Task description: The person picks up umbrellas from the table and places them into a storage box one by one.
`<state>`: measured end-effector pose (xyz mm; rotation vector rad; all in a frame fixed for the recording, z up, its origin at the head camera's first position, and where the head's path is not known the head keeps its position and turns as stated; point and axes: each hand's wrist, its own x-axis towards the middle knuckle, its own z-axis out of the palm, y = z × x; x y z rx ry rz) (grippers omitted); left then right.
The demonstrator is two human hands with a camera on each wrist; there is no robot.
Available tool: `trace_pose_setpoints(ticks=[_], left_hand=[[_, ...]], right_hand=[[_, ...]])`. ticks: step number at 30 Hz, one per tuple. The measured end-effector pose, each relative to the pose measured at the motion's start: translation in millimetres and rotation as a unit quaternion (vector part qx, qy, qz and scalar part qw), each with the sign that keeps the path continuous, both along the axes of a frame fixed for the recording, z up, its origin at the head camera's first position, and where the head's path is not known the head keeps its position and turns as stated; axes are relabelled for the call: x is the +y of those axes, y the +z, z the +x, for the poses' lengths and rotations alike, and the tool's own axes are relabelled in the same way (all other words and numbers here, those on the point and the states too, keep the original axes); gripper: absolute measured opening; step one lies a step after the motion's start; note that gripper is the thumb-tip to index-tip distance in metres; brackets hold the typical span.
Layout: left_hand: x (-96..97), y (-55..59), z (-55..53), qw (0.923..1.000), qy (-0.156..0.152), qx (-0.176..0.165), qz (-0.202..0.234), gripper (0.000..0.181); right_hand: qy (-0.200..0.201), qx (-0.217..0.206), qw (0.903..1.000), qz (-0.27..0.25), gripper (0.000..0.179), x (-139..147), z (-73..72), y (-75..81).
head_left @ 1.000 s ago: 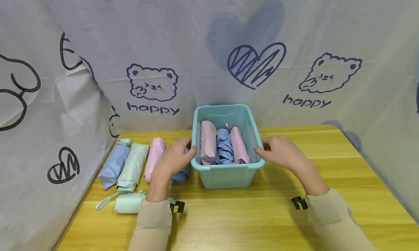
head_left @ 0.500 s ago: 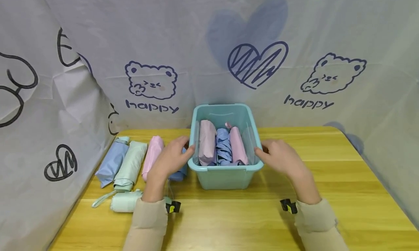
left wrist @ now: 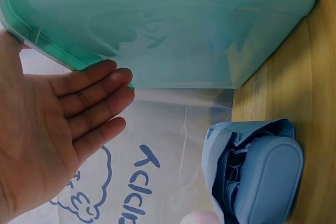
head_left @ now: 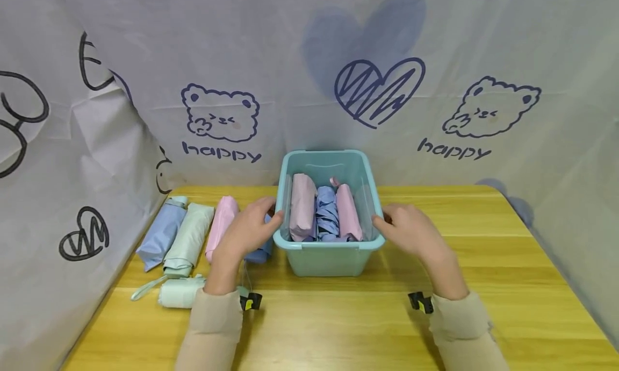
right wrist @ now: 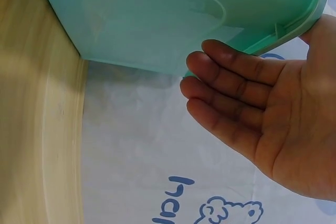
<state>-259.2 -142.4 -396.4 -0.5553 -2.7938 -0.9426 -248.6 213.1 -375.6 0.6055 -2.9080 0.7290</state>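
Observation:
A turquoise plastic storage bin [head_left: 323, 261] stands on the table against the backdrop. Inside lie several folded umbrellas, among them a mauve umbrella [head_left: 302, 207], a blue umbrella [head_left: 327, 212] and a pink umbrella [head_left: 348, 212]. My left hand [head_left: 249, 228] holds the bin's left rim, thumb over the edge and fingers along the outside wall. On the opposite side my right hand [head_left: 410, 228] grips the right rim the same way. Both wrist views show the fingers [left wrist: 100, 98] nearly straight beneath the rim, with the thumbs mostly hidden behind it.
Left of the bin lie more folded umbrellas: a light blue umbrella [head_left: 163, 231], a mint umbrella [head_left: 188, 236], a pink umbrella [head_left: 222, 226] and a darker blue umbrella [left wrist: 268, 177] partly behind my left hand. Another mint umbrella [head_left: 179, 293] lies crosswise in front. A printed cloth [head_left: 309, 91] hangs behind.
The head view has shifted slightly, carrying the whole scene a little left and up. My right forearm has come inward somewhat. Both hands stay at the rim, and the bin keeps its place.

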Motion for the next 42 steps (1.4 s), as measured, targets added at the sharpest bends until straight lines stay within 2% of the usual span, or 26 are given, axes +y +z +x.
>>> trace_pose_setpoints(ticks=[3, 7, 12, 15, 19, 22, 26, 30, 35, 42], left_hand=[[-0.1, 1.4, 0.4, 0.9999, 0.009, 0.004, -0.009, 0.029], [0.0, 5.1, 3.0, 0.999, 0.04, 0.011, -0.014, 0.039], [-3.7, 9.3, 9.6, 0.9948, 0.098, 0.025, 0.006, 0.044], [-5.4, 8.7, 9.9, 0.9872, 0.148, 0.054, 0.027, 0.04], [-6.0, 4.0, 4.7, 0.971, 0.212, 0.096, 0.057, 0.036], [-5.3, -3.5, -2.5, 0.9613, 0.248, 0.1, 0.067, 0.04], [-2.2, -15.4, -12.1, 0.9565, 0.28, 0.061, 0.053, 0.053], [1.2, -26.7, -21.3, 0.9562, 0.292, 0.014, 0.021, 0.06], [0.6, -40.1, -30.1, 0.9565, 0.288, -0.032, -0.03, 0.065], [1.8, -51.1, -32.8, 0.9547, 0.266, -0.105, -0.084, 0.072]], right_hand=[[-0.005, 0.002, 1.0, 0.002, 0.032, -0.9, -0.1, -0.3], [-0.009, 0.003, 0.9999, 0.009, 0.033, -1.9, 0.0, 0.3], [-0.008, -0.004, 0.9999, 0.009, 0.033, -4.3, 0.2, 0.5], [-0.009, -0.011, 0.9999, 0.008, 0.032, -3.6, 0.9, -0.2], [-0.013, -0.014, 0.9998, 0.007, 0.031, -3.2, 1.3, -0.3], [-0.013, -0.015, 0.9998, 0.008, 0.032, -3.3, 0.9, 0.3], [-0.011, -0.017, 0.9998, 0.007, 0.033, -3.5, 0.2, -0.1], [-0.012, -0.019, 0.9997, 0.004, 0.033, -3.4, -0.3, -1.3], [-0.011, -0.023, 0.9997, 0.001, 0.032, -4.2, -0.4, -1.7], [-0.012, -0.024, 0.9996, 0.002, 0.032, -3.9, -0.6, -1.2]])
